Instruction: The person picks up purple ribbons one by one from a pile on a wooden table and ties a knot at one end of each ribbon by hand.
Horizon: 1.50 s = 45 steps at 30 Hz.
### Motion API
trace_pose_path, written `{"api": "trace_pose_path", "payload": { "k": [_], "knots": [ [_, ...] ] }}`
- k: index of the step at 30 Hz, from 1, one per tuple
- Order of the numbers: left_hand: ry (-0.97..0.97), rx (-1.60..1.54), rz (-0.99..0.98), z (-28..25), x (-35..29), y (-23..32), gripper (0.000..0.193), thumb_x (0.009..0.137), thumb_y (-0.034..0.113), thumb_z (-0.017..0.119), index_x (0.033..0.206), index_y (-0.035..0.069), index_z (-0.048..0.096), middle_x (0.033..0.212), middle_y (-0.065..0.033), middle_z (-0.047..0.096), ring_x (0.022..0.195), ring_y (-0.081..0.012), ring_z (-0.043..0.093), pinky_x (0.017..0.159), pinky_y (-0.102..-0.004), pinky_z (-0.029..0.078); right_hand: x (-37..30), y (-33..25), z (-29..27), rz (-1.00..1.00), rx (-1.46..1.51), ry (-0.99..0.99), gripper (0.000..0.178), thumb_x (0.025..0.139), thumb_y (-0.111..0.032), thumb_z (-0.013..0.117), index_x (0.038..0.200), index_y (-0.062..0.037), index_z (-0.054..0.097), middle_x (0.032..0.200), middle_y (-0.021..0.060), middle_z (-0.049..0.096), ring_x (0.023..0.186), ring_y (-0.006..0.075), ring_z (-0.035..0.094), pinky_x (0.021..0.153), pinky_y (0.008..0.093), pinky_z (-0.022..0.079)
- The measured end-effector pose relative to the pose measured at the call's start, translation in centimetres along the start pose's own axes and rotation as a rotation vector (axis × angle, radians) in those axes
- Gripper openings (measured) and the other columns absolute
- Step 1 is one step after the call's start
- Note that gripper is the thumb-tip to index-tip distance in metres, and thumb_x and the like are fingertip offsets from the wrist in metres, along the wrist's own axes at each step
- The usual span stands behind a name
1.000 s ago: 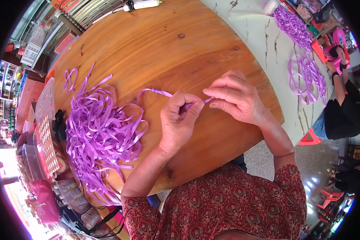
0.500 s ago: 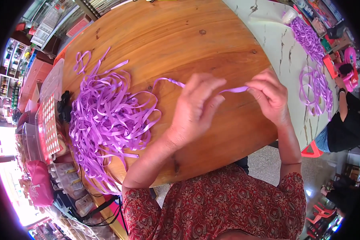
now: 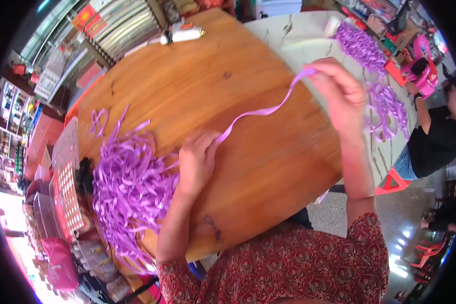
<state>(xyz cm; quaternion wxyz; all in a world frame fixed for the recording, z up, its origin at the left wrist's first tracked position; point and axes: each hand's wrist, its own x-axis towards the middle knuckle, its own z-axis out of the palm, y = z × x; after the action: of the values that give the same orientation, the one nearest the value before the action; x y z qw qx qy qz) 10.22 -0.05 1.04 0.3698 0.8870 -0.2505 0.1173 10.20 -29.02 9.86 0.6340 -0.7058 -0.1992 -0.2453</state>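
Note:
A narrow purple ribbon [image 3: 261,111] stretches in a loose curve between my hands, above the wooden table [image 3: 197,86]. My right hand [image 3: 338,91], raised over the table's right edge, pinches one end between thumb and fingers. Lower and further left, my left hand [image 3: 197,159] is closed on the same ribbon, its fingertips partly hidden. Just left of that hand lies a large tangled heap of purple ribbon [image 3: 129,187], spread along the table's left side. A small loose loop sticks out at the heap's far end.
A white marbled table [image 3: 309,38] adjoins on the right, with more purple ribbon [image 3: 359,48] in piles. A person in black [image 3: 433,147] sits beyond it. A white device [image 3: 186,35] lies at the far table edge. Boxes and a pink bag [image 3: 61,263] crowd the left.
My hands have moved apart: the right went up and away, the left down and leftward. A longer stretch of ribbon now spans between them. The view has shifted slightly.

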Motion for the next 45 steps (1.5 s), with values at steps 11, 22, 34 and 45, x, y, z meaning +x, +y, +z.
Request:
{"api": "trace_pose_path", "payload": {
  "k": [11,22,34,45],
  "knots": [
    [0.279,-1.699,-0.435,0.4,2.3,6.4,0.018,0.097,0.017,0.048,0.107,0.004,0.054,0.098,-0.0110,0.063,0.085,-0.0203,0.061,0.076,-0.0336,0.052,-5.2,3.5,8.6,0.545,0.317,-0.528,0.051,0.086,-0.027,0.068,0.127,-0.0023,0.050,0.112,0.0050,0.059,0.104,0.0133,0.054,0.091,0.0310,0.043],
    [0.590,-1.551,-0.231,-2.6,1.9,2.4,0.015,0.096,0.011,0.048,0.107,0.001,0.053,0.101,-0.0141,0.060,0.090,-0.0241,0.059,0.084,-0.0382,0.051,-5.1,3.7,6.1,0.602,0.285,-0.459,0.020,0.090,-0.022,0.062,0.098,-0.0033,0.066,0.079,-0.0017,0.059,0.071,0.0060,0.052,0.066,0.0215,0.044],
    [0.136,-0.577,-0.628,-6.0,-5.4,-0.1,0.014,0.093,0.011,0.053,0.096,-0.001,0.060,0.074,-0.0056,0.063,0.064,-0.0118,0.061,0.059,-0.0230,0.050,-3.7,2.3,1.5,0.369,-0.082,-0.380,0.013,0.090,-0.009,0.058,0.099,-0.0032,0.065,0.085,0.0018,0.063,0.077,0.0090,0.058,0.069,0.0239,0.046],
    [0.125,-0.999,-0.175,0.0,-0.2,8.2,0.026,0.095,0.009,0.050,0.119,-0.002,0.054,0.098,-0.0051,0.061,0.086,-0.0113,0.056,0.079,-0.0276,0.047,-3.7,-2.7,5.6,-0.206,-0.319,-0.561,0.021,0.084,-0.011,0.063,0.105,-0.0076,0.058,0.090,0.0107,0.062,0.081,0.0268,0.062,0.070,0.0347,0.051]
  ]
}}
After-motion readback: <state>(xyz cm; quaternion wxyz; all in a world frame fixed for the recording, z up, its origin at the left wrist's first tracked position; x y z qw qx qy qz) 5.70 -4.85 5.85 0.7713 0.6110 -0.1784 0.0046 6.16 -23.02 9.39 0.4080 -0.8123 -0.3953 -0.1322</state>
